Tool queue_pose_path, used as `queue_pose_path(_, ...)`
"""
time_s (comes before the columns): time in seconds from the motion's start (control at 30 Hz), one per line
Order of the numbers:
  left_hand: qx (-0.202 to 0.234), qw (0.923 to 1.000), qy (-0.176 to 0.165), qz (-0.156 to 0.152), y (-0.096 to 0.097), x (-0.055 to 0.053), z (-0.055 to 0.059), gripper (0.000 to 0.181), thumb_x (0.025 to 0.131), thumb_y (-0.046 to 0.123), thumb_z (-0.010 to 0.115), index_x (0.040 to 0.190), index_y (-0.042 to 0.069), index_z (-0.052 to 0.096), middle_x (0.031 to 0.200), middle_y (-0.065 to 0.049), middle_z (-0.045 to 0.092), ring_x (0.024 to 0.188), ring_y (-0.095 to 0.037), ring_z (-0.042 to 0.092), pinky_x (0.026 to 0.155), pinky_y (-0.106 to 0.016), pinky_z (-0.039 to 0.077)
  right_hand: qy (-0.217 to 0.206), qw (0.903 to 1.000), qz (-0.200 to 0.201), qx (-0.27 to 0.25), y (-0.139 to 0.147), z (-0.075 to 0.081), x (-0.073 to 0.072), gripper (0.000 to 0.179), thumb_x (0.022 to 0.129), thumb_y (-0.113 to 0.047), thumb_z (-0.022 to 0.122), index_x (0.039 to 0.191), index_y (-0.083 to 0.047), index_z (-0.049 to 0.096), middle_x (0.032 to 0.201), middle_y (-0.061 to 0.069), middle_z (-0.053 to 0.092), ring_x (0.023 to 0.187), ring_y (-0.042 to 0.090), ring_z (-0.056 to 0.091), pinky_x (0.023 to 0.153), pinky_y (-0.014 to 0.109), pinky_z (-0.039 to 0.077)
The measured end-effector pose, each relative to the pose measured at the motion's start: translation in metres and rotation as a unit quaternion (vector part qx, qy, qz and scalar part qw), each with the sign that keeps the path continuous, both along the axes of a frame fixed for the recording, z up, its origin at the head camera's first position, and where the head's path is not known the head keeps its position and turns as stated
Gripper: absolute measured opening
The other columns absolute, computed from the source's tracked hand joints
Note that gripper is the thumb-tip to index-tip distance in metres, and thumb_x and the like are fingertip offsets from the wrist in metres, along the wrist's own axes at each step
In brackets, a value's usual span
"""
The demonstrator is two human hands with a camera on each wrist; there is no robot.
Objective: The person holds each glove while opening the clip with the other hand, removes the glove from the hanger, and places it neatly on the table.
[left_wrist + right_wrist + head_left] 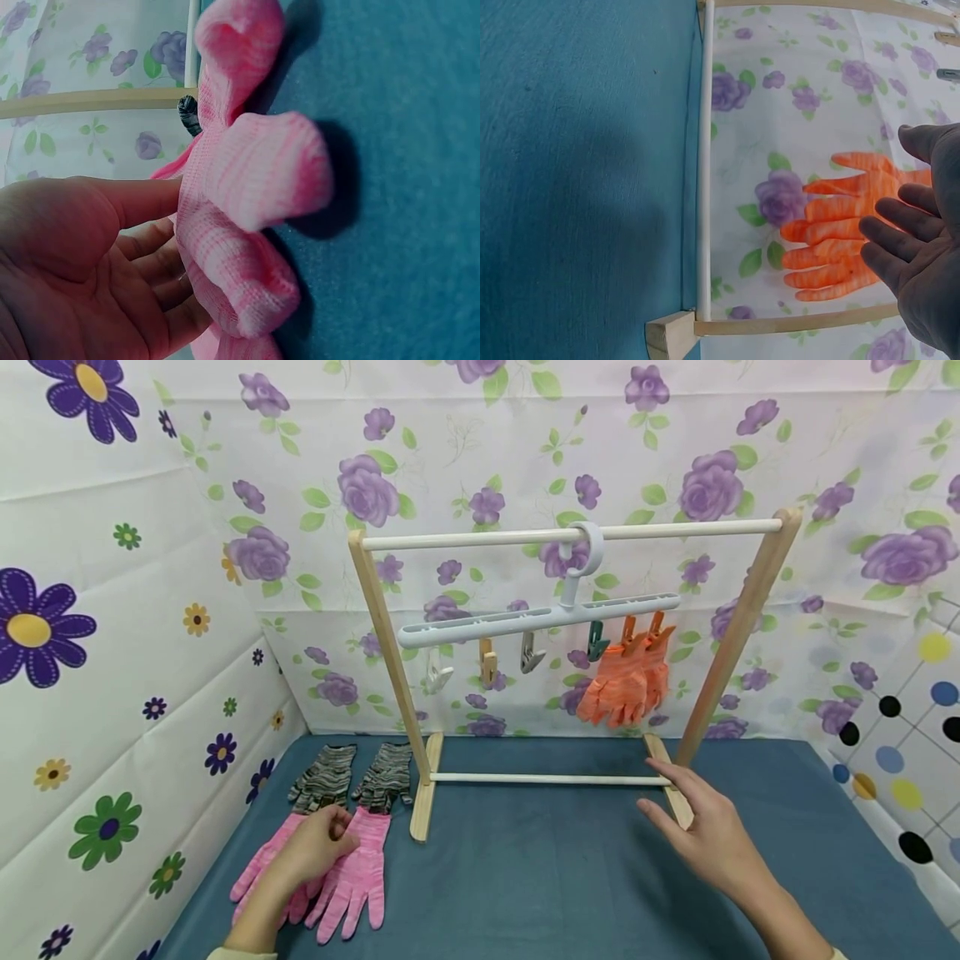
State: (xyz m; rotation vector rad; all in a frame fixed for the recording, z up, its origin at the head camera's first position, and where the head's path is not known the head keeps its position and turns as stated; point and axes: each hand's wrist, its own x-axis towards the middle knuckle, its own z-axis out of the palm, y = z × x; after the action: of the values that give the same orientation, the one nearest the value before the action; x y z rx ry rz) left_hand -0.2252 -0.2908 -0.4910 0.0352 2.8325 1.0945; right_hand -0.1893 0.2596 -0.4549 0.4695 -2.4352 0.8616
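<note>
My left hand (315,847) is over the pair of pink gloves (367,868) at the left of the table, its fingers loosely bent. In the left wrist view the glove fingers hide my fingertips; no glove is seen gripped. Just beyond the pink pair lie grey striped gloves (384,772). My right hand (712,831), fingers extended and holding nothing, is near the right foot of the drying rack (731,643). From a grey hanger (487,625) on the rack's top bar hang orange gloves (622,681), held by orange clips (628,628).
Unused clips hang along the hanger: a white clip (437,672), a wooden clip (488,664), a grey clip (531,652) and a dark green clip (597,642). The rack stands on a blue table surface (540,868). Flowered cloth (480,435) walls the back and left.
</note>
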Motion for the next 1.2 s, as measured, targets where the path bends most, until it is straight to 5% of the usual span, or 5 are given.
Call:
queue_pose_path(0.23, -0.012, 0.9998, 0.002, 0.013, 0.002, 0.002, 0.005, 0.048, 0.094, 0.007, 0.079, 0.132, -0.009, 0.055, 0.093, -0.009, 0.060, 0.080, -0.022, 0.057, 0.072, -0.040, 0.049, 0.000, 1.0000, -0.005, 0.003, 0.003, 0.000, 0.003, 0.062, 0.096, -0.019, 0.083, 0.152, -0.015, 0.059, 0.142, 0.011, 0.065, 0.127, 0.038, 0.063, 0.093, 0.061, 0.052)
queue_pose_path(0.53, -0.049, 0.9974, 0.048, 0.024, 0.011, 0.005, 0.018, 0.057, 0.095, 0.013, 0.080, 0.141, -0.008, 0.052, 0.118, -0.022, 0.063, 0.099, -0.030, 0.064, 0.086, -0.053, 0.054, 0.004, 0.9999, -0.009, -0.003, 0.007, 0.002, 0.003, 0.061, 0.096, -0.020, 0.083, 0.151, -0.015, 0.059, 0.143, 0.011, 0.065, 0.127, 0.039, 0.063, 0.093, 0.062, 0.052)
queue_pose_path(0.93, -0.021, 0.9954, 0.091, 0.021, 0.052, 0.011, 0.039, 0.056, 0.098, 0.013, 0.079, 0.146, -0.002, 0.053, 0.128, -0.022, 0.061, 0.110, -0.036, 0.065, 0.085, -0.052, 0.056, 0.007, 0.9998, -0.018, -0.003, 0.010, 0.004, 0.004, 0.060, 0.096, -0.019, 0.083, 0.150, -0.011, 0.060, 0.142, 0.012, 0.065, 0.125, 0.037, 0.064, 0.089, 0.060, 0.053)
queue_pose_path(1.03, -0.010, 0.9946, 0.102, 0.017, 0.062, 0.010, 0.043, 0.056, 0.098, 0.014, 0.079, 0.147, 0.000, 0.053, 0.129, -0.020, 0.061, 0.111, -0.037, 0.065, 0.085, -0.051, 0.057, 0.012, 0.9997, -0.021, -0.002, 0.011, 0.006, 0.004, 0.060, 0.096, -0.018, 0.083, 0.150, -0.011, 0.060, 0.141, 0.012, 0.065, 0.112, 0.031, 0.068, 0.075, 0.049, 0.057)
queue_pose_path(1.2, 0.003, 0.9925, 0.122, 0.011, 0.080, 0.006, 0.048, 0.055, 0.098, 0.015, 0.080, 0.146, 0.003, 0.055, 0.126, -0.015, 0.062, 0.111, -0.037, 0.064, 0.084, -0.050, 0.056, 0.024, 0.9995, -0.019, -0.002, 0.012, 0.008, 0.003, 0.060, 0.095, -0.017, 0.084, 0.150, -0.013, 0.060, 0.141, 0.011, 0.065, 0.116, 0.032, 0.067, 0.082, 0.046, 0.055)
